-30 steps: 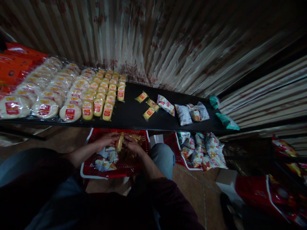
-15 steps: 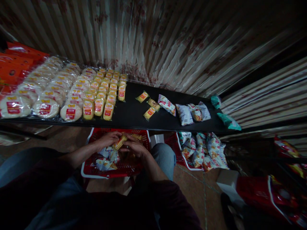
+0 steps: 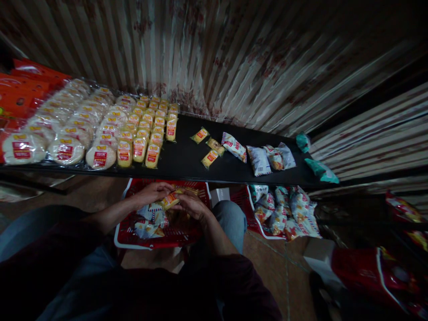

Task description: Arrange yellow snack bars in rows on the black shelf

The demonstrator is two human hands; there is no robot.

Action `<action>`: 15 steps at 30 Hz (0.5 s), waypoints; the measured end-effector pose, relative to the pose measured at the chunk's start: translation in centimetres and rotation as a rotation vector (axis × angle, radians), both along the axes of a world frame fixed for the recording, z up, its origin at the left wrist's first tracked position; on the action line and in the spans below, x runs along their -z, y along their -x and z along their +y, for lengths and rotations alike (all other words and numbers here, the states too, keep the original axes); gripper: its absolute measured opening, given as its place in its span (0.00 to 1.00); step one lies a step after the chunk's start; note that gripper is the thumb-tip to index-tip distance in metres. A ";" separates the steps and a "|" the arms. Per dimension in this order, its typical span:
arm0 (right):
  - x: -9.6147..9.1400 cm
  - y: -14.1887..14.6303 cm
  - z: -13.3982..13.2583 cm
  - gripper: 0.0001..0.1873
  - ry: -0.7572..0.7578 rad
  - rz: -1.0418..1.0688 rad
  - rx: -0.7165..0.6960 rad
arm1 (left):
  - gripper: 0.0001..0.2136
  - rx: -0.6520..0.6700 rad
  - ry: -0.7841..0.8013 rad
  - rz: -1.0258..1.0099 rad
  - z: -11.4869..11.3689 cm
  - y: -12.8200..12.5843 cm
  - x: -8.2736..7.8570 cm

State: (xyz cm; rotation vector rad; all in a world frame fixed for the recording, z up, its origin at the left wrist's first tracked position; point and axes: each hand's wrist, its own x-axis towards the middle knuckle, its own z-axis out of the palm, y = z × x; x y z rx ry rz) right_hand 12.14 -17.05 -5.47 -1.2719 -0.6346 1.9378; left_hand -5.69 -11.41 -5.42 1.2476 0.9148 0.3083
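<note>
Over a red plastic basket (image 3: pixel 125 232) between my knees, both hands hold a small yellow wrapped snack cake (image 3: pixel 170 200) with a red and orange label. My left hand (image 3: pixel 152 194) has its fingers closed along the cake's left and far side. From the right, my right hand (image 3: pixel 193 206) grips the other end, its thumb and fingers partly in shadow. White-and-blue snack bags (image 3: pixel 149 228) lie in the basket below my left hand. More yellow packets show dimly behind and under my right hand.
A black shelf (image 3: pixel 187 167) carries round wrapped cakes (image 3: pixel 100 156), rows of yellow cakes (image 3: pixel 153 154), loose packets, white snack bags (image 3: pixel 259 160) and green bags (image 3: pixel 323 170). Right of my knee stands a second red basket (image 3: pixel 242 203) full of snack bags. Striped curtains (image 3: pixel 187 53) hang behind.
The yellow cake has turned flatter, with its labelled face now showing more between my hands. Both hands stay over the basket. The view has shifted slightly.
</note>
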 end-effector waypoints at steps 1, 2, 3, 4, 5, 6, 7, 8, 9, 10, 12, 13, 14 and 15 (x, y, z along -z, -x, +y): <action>0.0 -0.1 0.0 0.20 -0.006 0.009 0.008 | 0.14 -0.010 0.008 -0.003 0.0 0.0 0.0; 0.0 -0.3 0.0 0.20 -0.014 0.022 0.015 | 0.14 -0.024 0.020 -0.010 0.0 0.0 0.0; 0.0 -0.4 0.0 0.21 -0.024 0.035 0.019 | 0.14 -0.044 0.039 -0.022 0.0 0.0 0.0; -0.1 -0.6 0.0 0.22 -0.034 0.049 0.019 | 0.14 -0.064 0.064 -0.041 0.0 0.1 -0.1; -0.2 -0.7 0.0 0.23 -0.044 0.060 0.019 | 0.15 -0.082 0.095 -0.066 0.0 0.1 -0.3; -0.4 -0.8 0.0 0.23 -0.056 0.068 0.016 | 0.16 -0.092 0.130 -0.092 0.0 0.2 -0.5; -0.6 -1.0 -0.1 0.24 -0.072 0.073 0.012 | 0.17 -0.094 0.160 -0.117 0.1 0.3 -0.7; -0.8 -1.1 -0.2 0.23 -0.089 0.074 0.007 | 0.17 -0.087 0.184 -0.139 0.1 0.4 -1.0; -1.0 -1.2 -0.2 0.23 -0.110 0.070 0.001 | 0.18 -0.076 0.200 -0.158 0.2 0.5 -1.3; -1.2 -1.3 -0.3 0.23 -0.129 0.063 -0.008 | 0.18 -0.069 0.212 -0.176 0.3 0.5 -1.6; -1.4 -1.6 -0.4 0.24 -0.154 0.030 -0.031 | 0.18 -0.077 0.231 -0.210 0.4 0.6 -2.1; -1.4 -1.7 -0.5 0.24 -0.159 0.010 -0.043 | 0.18 -0.084 0.243 -0.230 0.4 0.6 -2.4; -1.5 -1.8 -0.5 0.24 -0.163 -0.007 -0.053 | 0.18 -0.090 0.258 -0.250 0.5 0.5 -2.5; -1.5 -1.9 -0.5 0.23 -0.167 -0.018 -0.062 | 0.18 -0.094 0.273 -0.273 0.5 0.5 -2.6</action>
